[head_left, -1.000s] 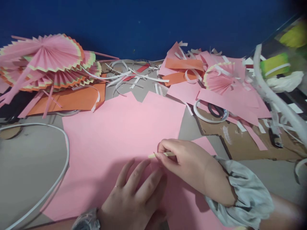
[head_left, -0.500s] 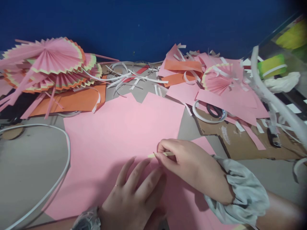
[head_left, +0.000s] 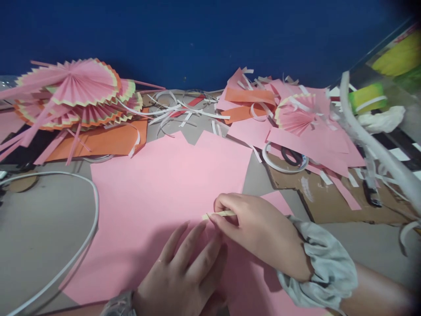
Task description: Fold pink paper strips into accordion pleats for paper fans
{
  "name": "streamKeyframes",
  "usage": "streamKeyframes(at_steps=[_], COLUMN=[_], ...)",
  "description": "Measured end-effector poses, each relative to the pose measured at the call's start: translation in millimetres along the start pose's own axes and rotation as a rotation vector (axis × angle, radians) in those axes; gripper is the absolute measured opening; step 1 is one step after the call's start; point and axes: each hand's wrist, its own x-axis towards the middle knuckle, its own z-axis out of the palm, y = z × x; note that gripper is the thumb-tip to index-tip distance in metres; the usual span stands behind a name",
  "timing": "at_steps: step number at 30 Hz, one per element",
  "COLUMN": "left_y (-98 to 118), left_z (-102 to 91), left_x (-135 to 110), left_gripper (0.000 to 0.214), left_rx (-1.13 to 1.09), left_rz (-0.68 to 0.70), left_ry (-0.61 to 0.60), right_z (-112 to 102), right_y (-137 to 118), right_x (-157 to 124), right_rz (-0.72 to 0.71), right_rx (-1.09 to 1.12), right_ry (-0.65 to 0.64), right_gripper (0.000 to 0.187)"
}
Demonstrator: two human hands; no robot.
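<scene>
Apparently aligning; the right hand (head_left: 256, 232) pinches a pale-yellow paper strip (head_left: 226, 213); toward the worktop's (head_left: 49, 219) near edge, the left hand (head_left: 179, 276) lies spread over a pink paper sheet (head_left: 164, 184); next calls for steadiness.

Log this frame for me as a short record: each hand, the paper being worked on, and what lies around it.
Left hand: spread over the pink paper; watch at the wrist
Right hand: pinching a pale yellow strip above the pink paper; scrunchie at the wrist
Left side: white cable, curved
Back left: pleated fans, pink with yellow and orange edges
Back right: paper scraps, mostly pink, partly over cardboard
</scene>
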Motion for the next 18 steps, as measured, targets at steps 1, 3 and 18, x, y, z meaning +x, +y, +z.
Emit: streamKeyframes(at_steps=[1, 3, 18], left_y=[1, 1, -7], left_z=[-0.5, -1.5, -21.3], left_x=[0, -1, 12], left_gripper=[0.041, 0.040, 0.029], left_rx=[0.019, 0.050, 0.113], left_rz=[0.011, 0.033, -0.149], left_ry=[-0.004, -0.017, -0.167], right_z=[0, 0, 1], right_y=[0, -1, -1], right_x=[0, 0, -1], right_rz=[-0.001, 0.002, -0.009], right_rx=[-0.003, -0.010, -0.024], right_ry=[0.000, -0.001, 0.003], right_gripper=[0.019, 0.019, 0.022])
